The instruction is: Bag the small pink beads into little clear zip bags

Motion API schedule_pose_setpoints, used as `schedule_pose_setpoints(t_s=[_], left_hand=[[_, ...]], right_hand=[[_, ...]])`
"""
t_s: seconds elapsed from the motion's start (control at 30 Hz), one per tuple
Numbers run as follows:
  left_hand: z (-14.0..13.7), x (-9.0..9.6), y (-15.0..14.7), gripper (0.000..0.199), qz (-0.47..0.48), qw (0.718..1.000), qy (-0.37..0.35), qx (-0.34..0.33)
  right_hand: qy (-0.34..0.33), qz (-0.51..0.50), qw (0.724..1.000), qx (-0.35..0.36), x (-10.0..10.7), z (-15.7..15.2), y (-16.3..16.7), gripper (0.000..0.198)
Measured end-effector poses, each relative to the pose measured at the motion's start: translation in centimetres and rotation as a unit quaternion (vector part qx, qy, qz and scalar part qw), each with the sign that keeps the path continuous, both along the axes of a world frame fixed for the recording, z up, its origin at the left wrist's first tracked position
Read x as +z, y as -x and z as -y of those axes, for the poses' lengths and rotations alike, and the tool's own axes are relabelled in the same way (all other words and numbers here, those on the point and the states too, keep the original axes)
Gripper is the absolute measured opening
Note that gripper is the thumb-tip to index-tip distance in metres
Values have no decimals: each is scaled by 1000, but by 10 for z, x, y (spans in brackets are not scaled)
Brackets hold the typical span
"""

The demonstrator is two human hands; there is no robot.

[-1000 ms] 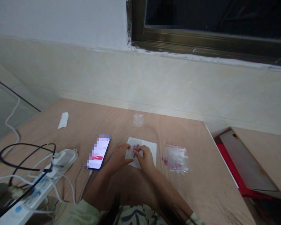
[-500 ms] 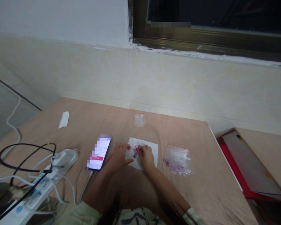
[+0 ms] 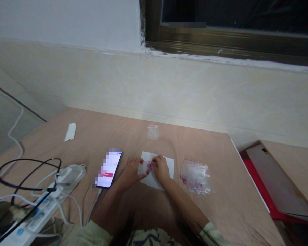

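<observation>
A white sheet of paper [image 3: 154, 182] lies on the table in front of me, with a small heap of pink and dark beads [image 3: 149, 167] on it. My left hand [image 3: 132, 169] rests at the paper's left edge, its thumb and fingers spread apart. From the right, my right hand [image 3: 161, 168] reaches over the paper with fingers bent and fingertips together at the beads; whatever is between them is too small to make out. Right of the paper sits a clear plastic bag [image 3: 197, 176], with more pink beads [image 3: 184, 179] in or beside it.
A lit phone [image 3: 110, 169] with a charging cable lies to the left. Beyond it are a power strip [image 3: 72, 175] and tangled cables. Near the wall lie a small clear bag [image 3: 153, 132] and a white scrap [image 3: 70, 132]. A red folder [image 3: 256, 184] stands past the table's right edge.
My right fingertips have shifted slightly at the beads. My left hand stays at the paper's edge, almost unmoved.
</observation>
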State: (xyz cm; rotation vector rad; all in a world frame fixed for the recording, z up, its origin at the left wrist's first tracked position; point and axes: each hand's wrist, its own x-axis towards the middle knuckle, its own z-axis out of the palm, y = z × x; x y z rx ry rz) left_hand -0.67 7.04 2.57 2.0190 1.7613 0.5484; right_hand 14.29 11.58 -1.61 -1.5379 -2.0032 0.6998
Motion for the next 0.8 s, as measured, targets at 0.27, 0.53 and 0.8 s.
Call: schedule_pose_setpoints(t_s=[0.27, 0.53, 0.8], left_hand=[[-1, 1, -1, 42, 1, 1000, 9, 0], [-3, 0, -4, 38, -7, 1000, 0, 2], [-2, 0, -1, 40, -8, 1000, -15, 4]], right_hand=[[24, -10, 1000, -14, 4, -1, -4, 1], [20, -123, 992, 9, 24, 15, 2, 13], [7, -10, 1000, -11, 0, 9, -4, 10]])
